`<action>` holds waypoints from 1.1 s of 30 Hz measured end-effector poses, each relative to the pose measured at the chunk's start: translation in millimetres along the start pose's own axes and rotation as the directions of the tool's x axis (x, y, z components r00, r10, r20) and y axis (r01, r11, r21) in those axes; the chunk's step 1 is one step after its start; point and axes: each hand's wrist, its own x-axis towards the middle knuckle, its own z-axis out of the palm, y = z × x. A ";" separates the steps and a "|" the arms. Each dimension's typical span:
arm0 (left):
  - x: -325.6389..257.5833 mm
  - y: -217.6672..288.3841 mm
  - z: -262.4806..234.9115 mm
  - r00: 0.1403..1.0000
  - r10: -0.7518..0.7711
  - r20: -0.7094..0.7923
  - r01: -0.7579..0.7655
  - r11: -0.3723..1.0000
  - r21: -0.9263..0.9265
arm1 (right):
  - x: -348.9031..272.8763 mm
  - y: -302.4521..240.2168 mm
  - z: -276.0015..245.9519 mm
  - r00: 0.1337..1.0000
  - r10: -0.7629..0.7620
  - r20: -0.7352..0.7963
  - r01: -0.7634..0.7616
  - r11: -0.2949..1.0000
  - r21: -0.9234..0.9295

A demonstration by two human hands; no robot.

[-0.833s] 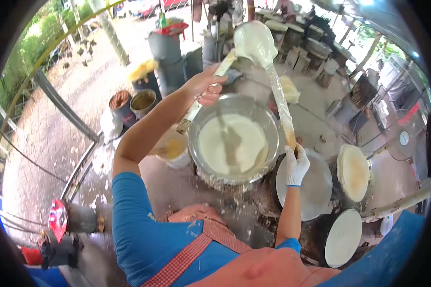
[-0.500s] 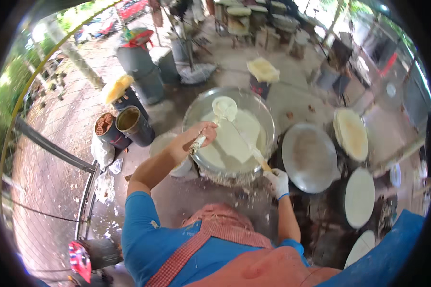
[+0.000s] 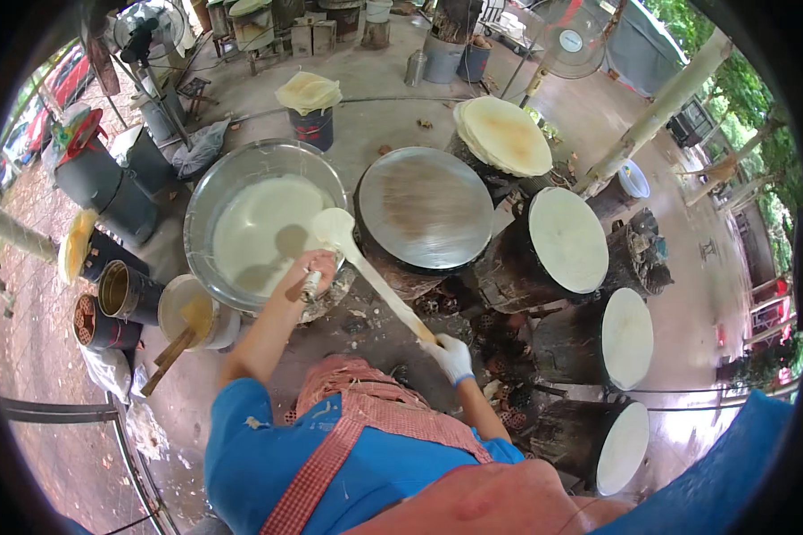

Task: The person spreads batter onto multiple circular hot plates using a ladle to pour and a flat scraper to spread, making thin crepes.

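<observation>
— What does the place look like?
— An open-air yard with a concrete floor (image 3: 393, 116), posts, a standing fan (image 3: 569, 40) and buckets around.
— And the work?
— A big metal bowl (image 3: 207, 192) of white batter sits left of a round griddle (image 3: 424, 207); three batter-coated rounds curve off to the right.
— The hands?
— The left hand (image 3: 312, 275) is closed on a small tool at the bowl's rim. The gloved right hand (image 3: 449, 357) grips the long ladle (image 3: 366, 267), its scoop over the batter.

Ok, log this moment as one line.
left hand on bowl rim | right hand gloved, holds ladle over batter | griddle bare
</observation>
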 end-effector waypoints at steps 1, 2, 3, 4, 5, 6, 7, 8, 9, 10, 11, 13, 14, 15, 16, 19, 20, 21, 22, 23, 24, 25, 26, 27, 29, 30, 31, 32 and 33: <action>20.1 -11.1 -1.1 0.998 -0.069 0.010 0.069 0.995 -0.075 | -16.7 10.5 -20.3 0.997 0.036 -0.065 -0.039 0.998 -0.049; 41.7 -30.3 6.1 0.997 -0.071 -0.007 0.070 0.997 -0.033 | -20.0 34.9 -36.8 0.988 0.056 -0.145 -0.071 0.992 -0.103; 52.3 -39.6 14.8 0.995 -0.092 -0.030 0.091 0.996 -0.020 | -27.9 56.9 -50.4 0.973 0.081 -0.217 -0.115 0.982 -0.150; 62.3 -49.1 24.2 0.997 -0.077 0.007 0.075 0.992 0.100 | -30.5 68.9 -66.5 0.957 0.100 -0.271 -0.158 0.967 -0.200; 73.3 -58.0 34.6 0.996 -0.069 0.051 0.057 0.975 0.216 | -26.3 73.9 -83.6 0.939 0.116 -0.323 -0.203 0.946 -0.251; 87.8 -63.0 47.5 0.999 0.039 -0.010 -0.032 0.926 0.376 | -20.9 76.7 -98.7 0.909 0.195 -0.368 -0.261 0.955 -0.140; 105.8 -57.0 60.0 0.998 0.051 -0.045 -0.015 0.812 0.583 | -12.1 76.6 -113.5 0.880 0.260 -0.398 -0.296 0.955 -0.031; 129.2 -51.7 68.2 0.994 0.098 -0.039 -0.040 0.694 0.719 | -3.7 72.3 -124.4 0.861 0.213 -0.462 -0.215 0.975 0.048; 149.3 -53.7 80.7 0.987 0.157 0.027 -0.100 0.480 0.872 | 6.9 65.3 -131.0 0.834 0.167 -0.526 -0.121 0.985 0.120; 169.8 -58.4 91.7 0.974 0.197 0.110 -0.155 0.229 0.961 | 20.3 60.0 -134.9 0.830 0.172 -0.530 -0.121 0.984 0.131; 192.7 -57.9 98.5 0.970 0.233 0.074 -0.120 0.192 0.974 | 35.1 51.7 -135.9 0.793 -0.021 -0.609 0.057 0.998 0.040; 233.5 -64.8 98.2 0.939 0.332 0.095 -0.115 0.042 0.992 | 64.5 37.4 -134.8 0.806 -0.231 -0.544 0.162 0.972 -0.172; 255.5 -65.7 89.7 0.909 0.411 0.062 -0.089 0.049 0.995 | 82.3 23.6 -130.6 0.875 -0.115 -0.470 0.024 0.981 -0.194; 277.9 -39.7 69.8 0.886 0.455 0.094 -0.120 0.027 0.992 | 98.7 3.5 -122.2 0.926 -0.014 -0.376 -0.083 0.967 -0.239; 295.5 -38.6 64.3 0.872 0.473 0.125 -0.153 0.022 0.988 | 118.0 19.7 -114.0 0.928 0.053 -0.370 -0.160 0.950 -0.267; 297.9 8.7 45.3 0.569 0.624 0.535 0.246 -0.751 0.613 | 138.6 53.6 -105.1 0.909 -0.028 -0.415 0.069 0.994 0.084; 289.7 7.0 49.8 0.562 0.624 0.543 0.244 -0.752 0.612 | 141.9 78.7 -105.0 0.908 0.004 -0.419 0.136 0.943 0.305; 283.2 -5.4 58.8 0.613 0.572 0.546 0.331 -0.813 0.480 | 142.8 99.4 -106.2 0.904 0.055 -0.423 0.187 0.840 0.510; 275.7 -8.2 68.3 0.648 0.538 0.539 0.415 -0.843 0.342 | 128.4 68.1 -115.5 0.905 0.280 -0.321 0.056 0.669 0.741; 269.2 -5.7 72.8 0.635 0.552 0.540 0.424 -0.834 0.354 | 117.5 28.7 -123.0 0.917 0.322 -0.236 0.034 0.524 0.851; 267.9 -10.2 78.6 0.666 0.514 0.540 0.386 -0.858 0.340 | 131.6 7.5 -116.3 0.902 0.350 -0.254 0.056 0.487 0.872; 264.4 -13.0 79.0 0.697 0.482 0.532 0.354 -0.875 0.329 | 143.8 -3.0 -107.6 0.887 0.382 -0.260 0.069 0.447 0.892; 264.4 -18.2 83.3 0.693 0.489 0.530 0.361 -0.872 0.332 | 175.9 27.0 -85.7 0.912 0.218 -0.347 0.088 0.722 0.686; 266.2 -18.8 94.4 0.647 0.501 0.575 0.245 -0.851 0.465 | 208.4 74.1 -59.9 0.831 -0.036 -0.555 0.128 0.983 0.129; 250.8 2.5 113.3 0.583 0.537 0.610 0.129 -0.802 0.583 | 194.0 26.9 -82.8 0.880 0.148 -0.451 -0.187 0.981 -0.043; 243.6 -5.1 126.0 0.539 0.495 0.681 -0.087 -0.772 0.630 | 189.6 31.1 -88.6 0.836 0.074 -0.544 -0.063 0.997 0.038; 238.9 -6.6 133.8 0.482 0.467 0.742 -0.300 -0.707 0.640 | 188.7 28.9 -89.0 0.838 0.270 -0.473 -0.049 0.902 0.429; 225.8 5.9 132.9 0.524 0.413 0.745 -0.281 -0.741 0.610 | 196.3 17.1 -78.7 0.865 0.339 -0.370 0.002 0.736 0.677; 210.6 11.9 124.8 0.547 0.395 0.738 -0.249 -0.764 0.594 | 208.8 7.1 -64.0 0.893 0.373 -0.252 0.036 0.501 0.865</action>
